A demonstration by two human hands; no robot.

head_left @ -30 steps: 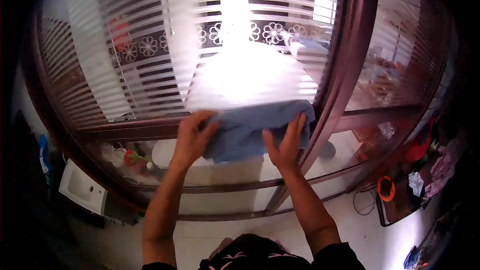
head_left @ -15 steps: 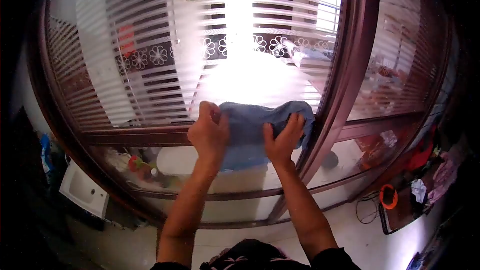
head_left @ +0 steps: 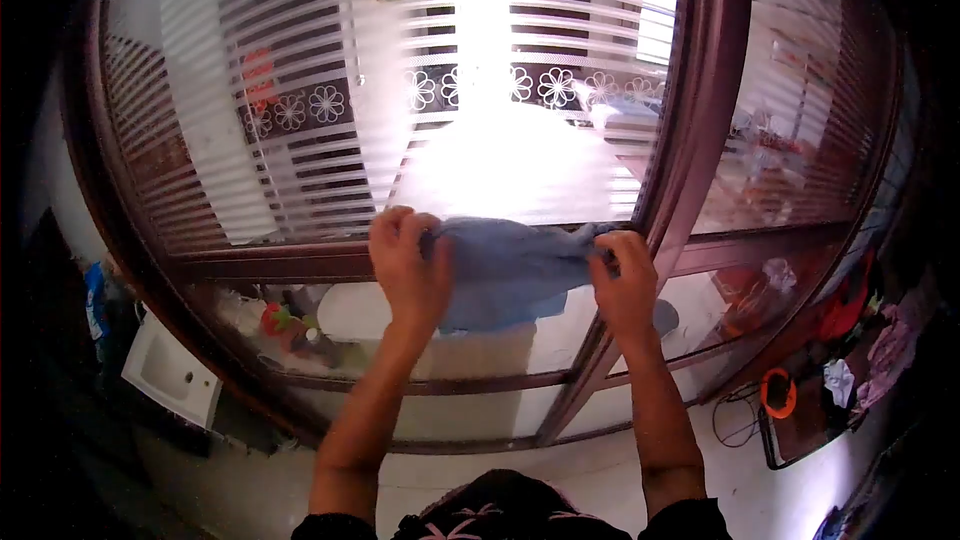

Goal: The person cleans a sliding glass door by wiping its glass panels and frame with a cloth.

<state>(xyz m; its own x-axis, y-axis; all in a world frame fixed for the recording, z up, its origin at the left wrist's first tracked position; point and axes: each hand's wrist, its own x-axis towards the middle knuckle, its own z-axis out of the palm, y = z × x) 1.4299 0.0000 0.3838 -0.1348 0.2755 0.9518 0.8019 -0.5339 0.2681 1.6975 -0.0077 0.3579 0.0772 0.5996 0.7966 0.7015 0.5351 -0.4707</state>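
A blue-grey cloth [head_left: 505, 275] hangs stretched between my two hands, in front of a dark brown framed glass door [head_left: 270, 265]. My left hand [head_left: 410, 265] grips its upper left corner, with the fingers curled over the edge. At the upper right corner, my right hand [head_left: 627, 280] pinches the cloth near the door's upright frame. The cloth's lower edge hangs loose and uneven. It covers part of the door's crossbar; whether it touches the glass I cannot tell.
Striped, flower-patterned glass [head_left: 325, 103] fills the upper panel, with bright light behind it. A white basin [head_left: 170, 370] is at the lower left. At the right, an orange ring [head_left: 778, 393] lies on a dark stand near pinkish cloths [head_left: 890, 355].
My right hand has moved right and a little down, from lying over the cloth to pinching its corner. The cloth is now pulled wider, and my left hand has shifted slightly left.
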